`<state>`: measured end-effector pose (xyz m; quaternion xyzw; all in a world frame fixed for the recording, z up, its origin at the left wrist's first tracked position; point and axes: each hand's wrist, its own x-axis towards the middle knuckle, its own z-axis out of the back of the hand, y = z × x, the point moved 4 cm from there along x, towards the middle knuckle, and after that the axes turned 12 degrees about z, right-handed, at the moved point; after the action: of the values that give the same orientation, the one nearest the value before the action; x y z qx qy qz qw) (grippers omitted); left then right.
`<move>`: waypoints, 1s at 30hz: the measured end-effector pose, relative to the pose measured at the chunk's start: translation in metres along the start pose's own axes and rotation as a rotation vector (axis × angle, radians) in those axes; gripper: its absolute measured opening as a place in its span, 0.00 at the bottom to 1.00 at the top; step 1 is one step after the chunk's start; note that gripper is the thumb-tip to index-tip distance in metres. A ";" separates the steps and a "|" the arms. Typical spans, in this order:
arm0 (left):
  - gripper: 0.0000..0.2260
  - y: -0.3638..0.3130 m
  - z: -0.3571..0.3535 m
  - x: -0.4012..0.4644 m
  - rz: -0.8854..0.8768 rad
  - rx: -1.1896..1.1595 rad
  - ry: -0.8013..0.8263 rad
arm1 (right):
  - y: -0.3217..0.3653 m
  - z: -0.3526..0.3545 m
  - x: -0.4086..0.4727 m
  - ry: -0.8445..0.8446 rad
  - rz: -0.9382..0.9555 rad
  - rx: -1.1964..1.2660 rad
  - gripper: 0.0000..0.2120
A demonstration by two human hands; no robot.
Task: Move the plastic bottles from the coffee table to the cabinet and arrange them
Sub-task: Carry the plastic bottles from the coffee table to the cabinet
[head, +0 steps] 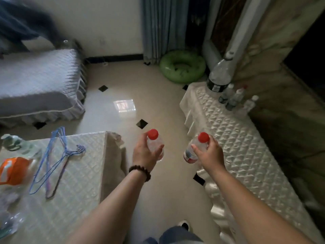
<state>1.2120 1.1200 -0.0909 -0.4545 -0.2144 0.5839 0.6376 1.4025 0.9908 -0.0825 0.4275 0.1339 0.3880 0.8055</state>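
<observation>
We see the tiled floor (123,95) running up the middle, pale with small black diamonds. The cabinet (246,155) lies along its right side under a quilted cream cover, and the coffee table (73,182) sits at lower left under a similar cover. A grey sofa (35,85) stands beyond the table, and a green swim ring (182,66) rests on the floor at the cabinet's far end.

At the far corner of the cabinet stands a large clear bottle (219,76) with a dark label. Just beside it, along the cabinet's back edge, is a row of small bottles (235,98), upright and close together; we cannot tell whether they touch.

On the coffee table, wire hangers (52,159) lie near the far right corner. At its left edge an orange-labelled bottle (12,171) lies on its side, with a greenish bottle (15,143) behind it and blurred clear plastic in front.

Our two arms reach over the floor between table and cabinet. The left hand (144,154), with a bead bracelet (140,171) at the wrist, is closed around a clear bottle with a red cap (154,145), held upright. The right hand (209,152) is wrapped around a second red-capped bottle (195,148) with a red-and-white label, tilted slightly, close to the cabinet's front edge but not on it.
</observation>
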 end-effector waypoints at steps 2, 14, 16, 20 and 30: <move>0.23 -0.022 -0.041 0.004 -0.015 0.015 0.042 | -0.026 0.030 0.014 -0.039 -0.046 -0.016 0.19; 0.22 -0.114 -0.194 0.047 -0.129 0.100 0.286 | -0.120 0.118 0.063 -0.261 -0.268 0.011 0.20; 0.23 -0.121 -0.214 0.063 -0.129 0.118 0.321 | -0.130 0.121 0.074 -0.275 -0.295 0.012 0.19; 0.23 -0.138 -0.253 0.106 -0.144 0.140 0.401 | -0.156 0.123 0.107 -0.329 -0.366 -0.005 0.18; 0.23 -0.200 -0.344 0.216 -0.251 0.269 0.670 | -0.193 0.123 0.203 -0.516 -0.575 -0.050 0.21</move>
<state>1.6472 1.2291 -0.1508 -0.5026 0.0302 0.3433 0.7929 1.7030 1.0044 -0.1378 0.4363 0.0319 0.0290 0.8988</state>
